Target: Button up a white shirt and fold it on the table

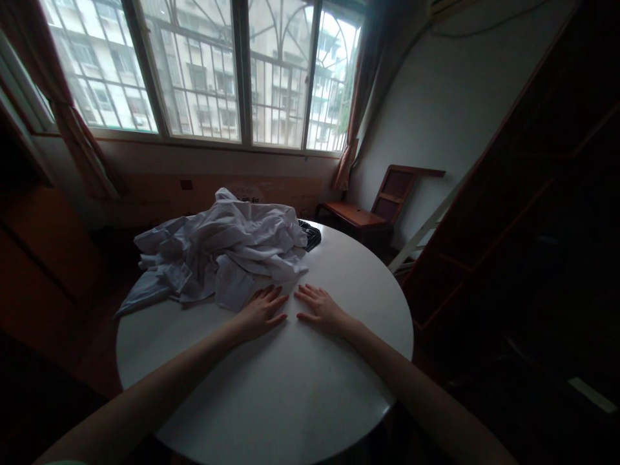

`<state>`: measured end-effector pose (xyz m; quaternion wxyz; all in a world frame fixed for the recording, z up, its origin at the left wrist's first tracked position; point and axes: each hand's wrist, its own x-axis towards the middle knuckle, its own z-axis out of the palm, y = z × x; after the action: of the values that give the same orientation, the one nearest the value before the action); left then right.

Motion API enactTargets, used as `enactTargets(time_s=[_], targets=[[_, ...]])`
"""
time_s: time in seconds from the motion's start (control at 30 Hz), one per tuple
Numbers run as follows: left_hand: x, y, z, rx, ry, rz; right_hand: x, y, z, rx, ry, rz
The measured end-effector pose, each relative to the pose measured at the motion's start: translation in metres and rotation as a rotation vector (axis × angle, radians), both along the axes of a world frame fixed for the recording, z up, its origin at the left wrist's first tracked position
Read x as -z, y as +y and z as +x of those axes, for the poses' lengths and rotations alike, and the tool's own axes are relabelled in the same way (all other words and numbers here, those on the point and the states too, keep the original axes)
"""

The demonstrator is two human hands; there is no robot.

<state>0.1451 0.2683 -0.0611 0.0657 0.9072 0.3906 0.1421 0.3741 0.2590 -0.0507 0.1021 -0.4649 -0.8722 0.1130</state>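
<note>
Both hands rest palm down on a round white table [290, 381], side by side with a small gap between the fingertips. My left hand [263, 313] lies flat with its fingers apart, beside the near edge of a crumpled pile of pale grey-white cloth [232, 239]. Flat on the bare tabletop, my right hand [320, 310] has its fingers spread and holds nothing. The pile looks like loose garments, but its folds hide their exact shape. A dark striped cloth [310, 236] shows from behind its right side.
Beyond the table, a large cardboard box [290, 187] leans below the barred window [198, 71]. A wooden chair [358, 213] stands at the back right, near a white folded frame [421, 239]. Dark wooden furniture [484, 213] leans in on the right.
</note>
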Motion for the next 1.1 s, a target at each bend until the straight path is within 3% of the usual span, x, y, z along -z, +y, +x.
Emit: enactTargets(time_s=[1.1], targets=[[0.0022,0.0001,0.001,0.012,-0.067,-0.001,0.0017,0.0028,0.0016,0.005,-0.017,0.029]])
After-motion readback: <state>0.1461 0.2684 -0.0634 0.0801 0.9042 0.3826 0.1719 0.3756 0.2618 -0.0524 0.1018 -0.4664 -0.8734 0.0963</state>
